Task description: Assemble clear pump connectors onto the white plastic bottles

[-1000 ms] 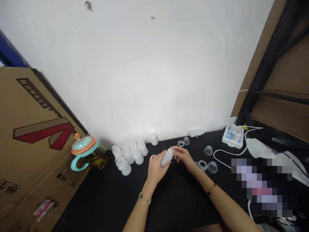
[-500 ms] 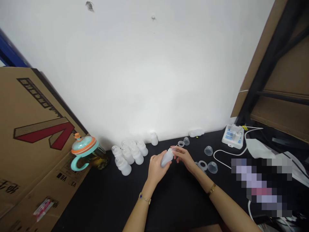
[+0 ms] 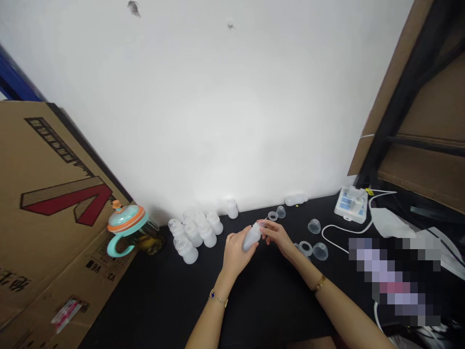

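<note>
My left hand [image 3: 236, 248] is wrapped round a frosted white baby bottle [image 3: 251, 236], which tilts with its neck up and to the right. At that neck, my right hand [image 3: 276, 233] pinches a small clear part [image 3: 262, 224]; fingers partly cover it, so its exact shape is unclear. Left of my hands, several white baby bottles with clear domed tops [image 3: 193, 233] stand in a cluster. Right of my right hand lie clear collar rings [image 3: 305, 248] and clear dome caps [image 3: 320, 251]. Further back are another ring [image 3: 272, 216] and a small dome cap [image 3: 281, 212].
One white bottle [image 3: 232, 209] stands against the wall, and another [image 3: 296, 199] lies on its side. A teal-lidded jug [image 3: 127, 223] stands at left before a cardboard box [image 3: 47, 194]. On the right are a white power strip [image 3: 350, 204], a white cable and a blurred-out patch.
</note>
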Tool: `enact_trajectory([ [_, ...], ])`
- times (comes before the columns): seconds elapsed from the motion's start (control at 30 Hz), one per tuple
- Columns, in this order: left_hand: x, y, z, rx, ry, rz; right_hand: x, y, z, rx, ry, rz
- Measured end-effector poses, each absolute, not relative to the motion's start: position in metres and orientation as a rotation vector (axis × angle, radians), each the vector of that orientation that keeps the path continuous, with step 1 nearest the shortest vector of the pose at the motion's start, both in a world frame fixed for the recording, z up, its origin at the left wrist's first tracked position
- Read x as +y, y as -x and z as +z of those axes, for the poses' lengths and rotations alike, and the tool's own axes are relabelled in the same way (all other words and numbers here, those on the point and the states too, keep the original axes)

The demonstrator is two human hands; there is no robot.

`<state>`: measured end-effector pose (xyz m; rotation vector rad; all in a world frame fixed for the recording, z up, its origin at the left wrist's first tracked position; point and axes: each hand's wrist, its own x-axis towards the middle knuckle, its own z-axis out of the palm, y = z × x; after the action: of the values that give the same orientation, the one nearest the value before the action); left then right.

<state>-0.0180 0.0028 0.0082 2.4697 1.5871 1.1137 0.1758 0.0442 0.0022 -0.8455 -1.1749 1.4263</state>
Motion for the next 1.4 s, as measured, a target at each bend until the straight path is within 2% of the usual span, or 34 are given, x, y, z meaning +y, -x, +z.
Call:
enact_trajectory([
  [0.67, 0.0033, 0.0182, 0.0081, 1.576, -2.417, 1.126, 0.0420, -0.1758, 0.0073, -1.107, 0.885, 1.485],
  [1.4, 0.0042, 0.0181, 0.0050, 1.597, -2.469, 1.127, 0.0434, -0.1753, 0.0066, -1.099, 0.936, 1.392],
])
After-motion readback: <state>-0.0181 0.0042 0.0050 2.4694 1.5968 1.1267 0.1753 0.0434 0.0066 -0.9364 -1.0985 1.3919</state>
